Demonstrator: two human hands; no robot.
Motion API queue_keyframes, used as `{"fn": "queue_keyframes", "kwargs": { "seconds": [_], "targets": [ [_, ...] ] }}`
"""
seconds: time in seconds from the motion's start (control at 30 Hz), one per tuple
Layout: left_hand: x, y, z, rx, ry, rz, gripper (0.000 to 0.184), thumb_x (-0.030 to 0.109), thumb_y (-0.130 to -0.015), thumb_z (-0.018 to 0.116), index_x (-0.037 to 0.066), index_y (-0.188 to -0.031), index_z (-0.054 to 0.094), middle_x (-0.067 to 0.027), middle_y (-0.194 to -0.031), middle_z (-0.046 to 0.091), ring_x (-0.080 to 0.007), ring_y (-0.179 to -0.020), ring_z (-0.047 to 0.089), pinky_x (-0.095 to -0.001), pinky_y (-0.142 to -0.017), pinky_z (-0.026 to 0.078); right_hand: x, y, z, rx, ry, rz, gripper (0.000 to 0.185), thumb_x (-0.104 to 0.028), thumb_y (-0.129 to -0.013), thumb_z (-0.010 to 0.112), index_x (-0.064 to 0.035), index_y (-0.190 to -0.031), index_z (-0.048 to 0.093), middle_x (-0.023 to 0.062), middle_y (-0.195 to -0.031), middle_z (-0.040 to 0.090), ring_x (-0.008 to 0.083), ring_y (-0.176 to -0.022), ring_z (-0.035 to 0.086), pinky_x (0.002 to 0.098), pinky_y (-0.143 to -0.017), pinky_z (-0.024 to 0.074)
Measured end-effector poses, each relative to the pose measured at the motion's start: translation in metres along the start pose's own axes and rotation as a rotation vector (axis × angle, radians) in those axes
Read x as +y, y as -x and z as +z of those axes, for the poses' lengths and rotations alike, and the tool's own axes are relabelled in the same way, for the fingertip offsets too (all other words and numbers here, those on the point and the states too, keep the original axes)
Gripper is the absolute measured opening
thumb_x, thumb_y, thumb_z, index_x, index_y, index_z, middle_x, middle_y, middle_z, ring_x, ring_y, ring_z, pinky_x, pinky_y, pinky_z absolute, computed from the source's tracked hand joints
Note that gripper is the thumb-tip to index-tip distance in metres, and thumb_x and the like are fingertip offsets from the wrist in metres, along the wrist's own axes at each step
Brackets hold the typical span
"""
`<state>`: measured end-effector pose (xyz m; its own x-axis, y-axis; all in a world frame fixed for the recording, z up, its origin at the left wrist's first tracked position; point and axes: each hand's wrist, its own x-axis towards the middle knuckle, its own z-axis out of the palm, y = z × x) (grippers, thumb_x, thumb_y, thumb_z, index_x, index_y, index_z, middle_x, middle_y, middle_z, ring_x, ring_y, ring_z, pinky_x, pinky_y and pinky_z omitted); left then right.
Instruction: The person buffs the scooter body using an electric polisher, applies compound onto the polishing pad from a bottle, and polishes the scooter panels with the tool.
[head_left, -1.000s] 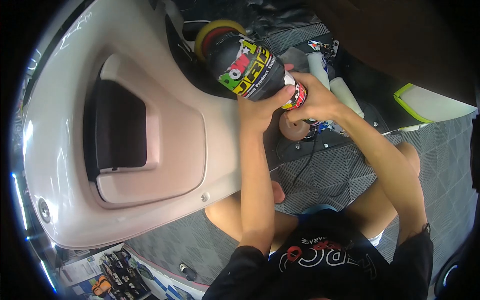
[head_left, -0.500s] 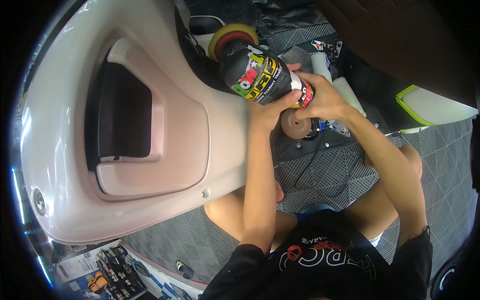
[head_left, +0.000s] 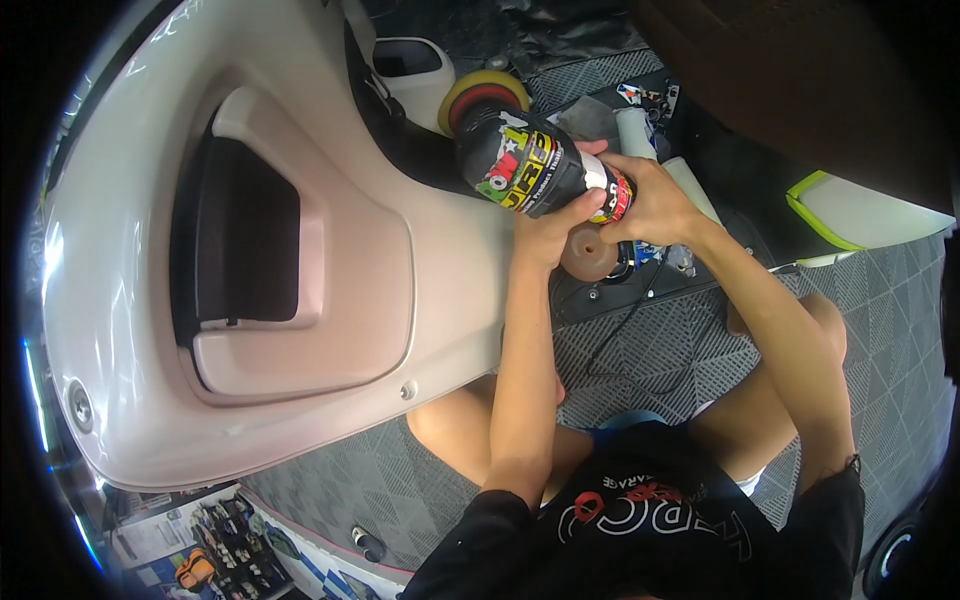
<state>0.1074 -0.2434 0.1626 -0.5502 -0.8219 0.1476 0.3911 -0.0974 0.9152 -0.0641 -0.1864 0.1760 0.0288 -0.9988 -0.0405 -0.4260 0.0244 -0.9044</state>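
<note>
Both my hands grip a black sticker-covered polisher held above the floor. Its round yellow pad with a red backing points up and away from me. My left hand is closed around the body's near left side, thumb along it. Around the rear end, my right hand is wrapped, its fingers partly hidden. Beside the polisher on the left is a large glossy pale panel with a dark recess. Just below my hands a round brownish object with a small centre hole is visible.
White cylinders lie on a dark mat to the right. A black cord crosses the grey tiled floor. A white part with a lime-green edge stands farther right. My bent legs are close to the panel.
The polisher has shifted slightly right and down, with both hands still on it. The panel appears almost unmoved.
</note>
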Motion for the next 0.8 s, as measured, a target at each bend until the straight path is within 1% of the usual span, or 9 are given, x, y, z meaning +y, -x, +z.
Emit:
{"fn": "queue_keyframes", "kwargs": {
  "seconds": [0.1, 0.2, 0.23, 0.37, 0.43, 0.53, 0.63, 0.7, 0.8],
  "targets": [
    [0.008, -0.002, 0.002, 0.017, -0.043, 0.036, 0.062, 0.016, -0.074, 0.085, 0.001, -0.130, 0.061, -0.0175, -0.134, 0.065, -0.0240, -0.119, 0.063, -0.0415, -0.107, 0.047, -0.004, -0.003, -0.001, -0.002, -0.050, -0.058, 0.082, -0.025, -0.051, 0.084, -0.0003, -0.127, 0.067, 0.0193, -0.110, 0.073, 0.0334, -0.101, 0.070, 0.0387, -0.093, 0.0522],
    [0.026, -0.003, 0.005, 0.016, -0.029, 0.044, 0.064, 0.010, -0.074, 0.088, 0.001, -0.131, 0.058, -0.0156, -0.130, 0.066, -0.0217, -0.116, 0.064, -0.0381, -0.103, 0.052, -0.011, -0.007, 0.002, 0.004, -0.115, -0.129, 0.079, -0.023, -0.051, 0.083, -0.0004, -0.126, 0.067, 0.0184, -0.108, 0.073, 0.0319, -0.097, 0.070, 0.0377, -0.091, 0.0522],
    [0.032, -0.003, 0.006, 0.024, -0.037, 0.060, 0.064, 0.007, -0.075, 0.088, 0.000, -0.131, 0.058, -0.0158, -0.128, 0.067, -0.0215, -0.114, 0.065, -0.0372, -0.101, 0.053, -0.017, -0.007, 0.002, -0.001, -0.143, -0.134, 0.077, -0.021, -0.052, 0.083, -0.0002, -0.125, 0.067, 0.0170, -0.106, 0.073, 0.0295, -0.096, 0.070, 0.0362, -0.090, 0.0525],
    [0.046, -0.004, 0.013, 0.064, -0.066, 0.062, 0.060, 0.000, -0.075, 0.086, -0.001, -0.128, 0.059, -0.0158, -0.124, 0.069, -0.0216, -0.110, 0.067, -0.0362, -0.098, 0.055, -0.020, -0.009, 0.006, -0.005, -0.237, -0.138, 0.076, -0.020, -0.053, 0.083, 0.0001, -0.124, 0.067, 0.0154, -0.105, 0.073, 0.0269, -0.094, 0.070, 0.0349, -0.089, 0.0528],
    [0.044, -0.003, 0.011, 0.057, -0.072, 0.045, 0.060, 0.001, -0.075, 0.086, -0.001, -0.128, 0.060, -0.0159, -0.124, 0.069, -0.0217, -0.111, 0.067, -0.0367, -0.099, 0.055, -0.018, -0.010, 0.007, -0.017, -0.253, -0.121, 0.076, -0.020, -0.053, 0.083, 0.0002, -0.124, 0.067, 0.0146, -0.104, 0.073, 0.0262, -0.094, 0.070, 0.0345, -0.088, 0.0531],
    [0.036, -0.004, 0.003, 0.015, -0.048, 0.060, 0.060, 0.003, -0.075, 0.086, 0.000, -0.129, 0.060, -0.0158, -0.126, 0.068, -0.0219, -0.113, 0.066, -0.0372, -0.100, 0.054, -0.018, -0.008, 0.007, 0.019, -0.165, -0.138, 0.077, -0.021, -0.052, 0.083, -0.0012, -0.125, 0.067, 0.0141, -0.105, 0.073, 0.0276, -0.094, 0.070, 0.0356, -0.089, 0.0534],
    [0.026, -0.003, -0.001, -0.018, -0.024, 0.045, 0.061, 0.005, -0.075, 0.086, 0.000, -0.129, 0.060, -0.0155, -0.128, 0.067, -0.0218, -0.114, 0.065, -0.0374, -0.101, 0.053, -0.010, -0.007, 0.009, 0.060, -0.064, -0.124, 0.079, -0.023, -0.051, 0.083, -0.0034, -0.125, 0.067, 0.0143, -0.106, 0.073, 0.0303, -0.096, 0.070, 0.0370, -0.089, 0.0534],
    [0.023, -0.001, -0.002, -0.021, 0.000, 0.030, 0.061, 0.007, -0.075, 0.087, 0.001, -0.129, 0.061, -0.0144, -0.129, 0.066, -0.0209, -0.114, 0.065, -0.0369, -0.101, 0.053, -0.011, -0.006, 0.007, 0.034, -0.045, -0.077, 0.080, -0.025, -0.051, 0.083, -0.0047, -0.126, 0.067, 0.0154, -0.107, 0.073, 0.0325, -0.098, 0.070, 0.0384, -0.091, 0.0532],
    [0.016, -0.001, -0.005, -0.036, -0.033, 0.039, 0.062, 0.014, -0.074, 0.084, 0.002, -0.131, 0.061, -0.0149, -0.133, 0.065, -0.0222, -0.119, 0.062, -0.0395, -0.106, 0.048, -0.009, -0.004, 0.007, 0.049, 0.029, -0.048, 0.082, -0.026, -0.050, 0.083, -0.0055, -0.128, 0.067, 0.0172, -0.109, 0.073, 0.0351, -0.101, 0.070, 0.0404, -0.092, 0.0529]
  ]
}}
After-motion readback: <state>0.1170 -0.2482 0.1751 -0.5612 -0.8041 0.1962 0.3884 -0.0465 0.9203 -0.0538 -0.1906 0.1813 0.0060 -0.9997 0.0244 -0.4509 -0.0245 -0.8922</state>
